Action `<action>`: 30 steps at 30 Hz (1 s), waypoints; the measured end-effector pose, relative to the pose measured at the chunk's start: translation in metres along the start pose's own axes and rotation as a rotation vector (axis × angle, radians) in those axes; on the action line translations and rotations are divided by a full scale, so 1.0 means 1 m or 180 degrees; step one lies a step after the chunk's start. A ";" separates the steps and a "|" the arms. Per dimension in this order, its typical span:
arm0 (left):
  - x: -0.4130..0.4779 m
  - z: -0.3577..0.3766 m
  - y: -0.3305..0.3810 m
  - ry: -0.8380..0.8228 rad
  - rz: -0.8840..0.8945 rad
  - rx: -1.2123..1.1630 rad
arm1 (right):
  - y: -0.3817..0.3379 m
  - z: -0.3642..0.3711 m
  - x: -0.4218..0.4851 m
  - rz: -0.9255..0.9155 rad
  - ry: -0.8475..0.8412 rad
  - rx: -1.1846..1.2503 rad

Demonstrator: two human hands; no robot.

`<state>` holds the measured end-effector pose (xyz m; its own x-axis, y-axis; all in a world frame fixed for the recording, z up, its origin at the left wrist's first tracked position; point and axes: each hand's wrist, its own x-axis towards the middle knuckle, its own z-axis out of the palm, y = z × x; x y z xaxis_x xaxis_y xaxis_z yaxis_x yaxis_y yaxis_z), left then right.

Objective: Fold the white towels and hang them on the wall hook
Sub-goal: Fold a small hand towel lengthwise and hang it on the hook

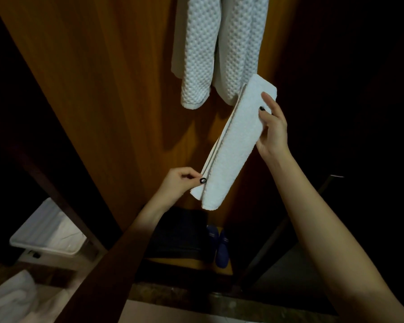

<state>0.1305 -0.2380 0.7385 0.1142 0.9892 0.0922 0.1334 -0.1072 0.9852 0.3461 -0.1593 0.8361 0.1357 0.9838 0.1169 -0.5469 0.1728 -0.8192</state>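
Folded white terry towel [233,145]: a long narrow strip held in the air, slanting from 7 to 1 o'clock, with its layered edges along the 10 o'clock side. Left hand [180,180]: fingers curled, pinching the lower corner edge. Right hand [272,127]: thumb on the front and fingers behind, gripping the upper 3 o'clock edge. White waffle-weave cloth [217,50]: hanging at 12 o'clock, its lower hem just beside the strip's top end. Brown wooden panel [103,89]: bare at 9 o'clock. Dark blue slippers [219,245]: at 6 o'clock, well below.

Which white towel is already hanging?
The waffle-textured towel at top, hanging against the wood panel. The smooth folded towel is held between left hand and right hand.
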 end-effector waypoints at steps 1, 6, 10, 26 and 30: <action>0.001 -0.003 0.001 -0.0085 -0.0003 0.0033 | 0.000 -0.002 0.002 0.0022 0.0013 0.0045; -0.002 -0.008 0.007 -0.0363 0.0302 0.0233 | 0.002 -0.011 0.005 0.0040 0.0100 0.0007; -0.001 -0.005 0.007 -0.0246 0.0342 0.0790 | 0.004 -0.013 0.002 0.0061 0.0154 0.0024; 0.010 0.019 -0.008 0.0209 0.0100 0.0782 | -0.006 -0.027 0.002 -0.0114 0.0473 0.0067; 0.013 -0.004 0.008 0.0221 0.0304 0.0590 | -0.010 -0.024 -0.001 -0.0174 0.0481 0.0128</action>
<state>0.1289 -0.2254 0.7485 0.0677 0.9775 0.1998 0.3047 -0.2110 0.9288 0.3712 -0.1630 0.8313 0.2871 0.9552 0.0724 -0.5676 0.2305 -0.7904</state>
